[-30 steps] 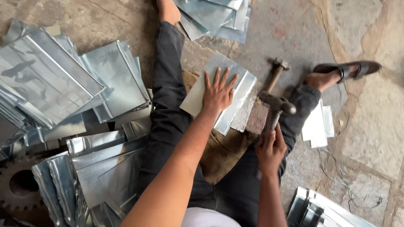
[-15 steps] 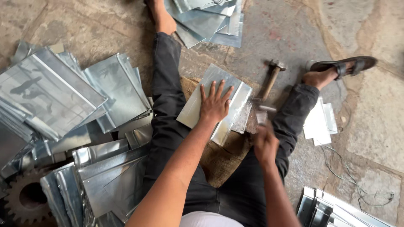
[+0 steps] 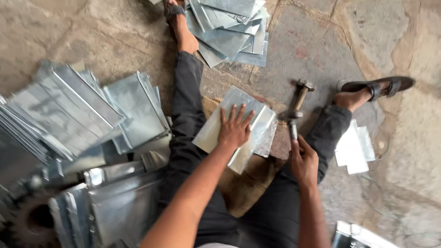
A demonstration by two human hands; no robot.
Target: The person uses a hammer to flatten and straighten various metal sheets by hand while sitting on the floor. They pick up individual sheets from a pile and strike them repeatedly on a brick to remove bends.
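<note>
While big stacks of folded metal sheets crowd the stone floor at left, w/ a smaller pile of sheets at far centre, a seated person works one sheet between outstretched legs. It lies on a block over brown sacking, its right edge looking part-folded; judging by the piles, many pcs are done & this seam is unfinished. Left hand is spread flat, pressing the sheet down. Right hand is clenched round a hammer, head just beside the sheet's right edge. A 2nd hammer lies just beyond.
</note>
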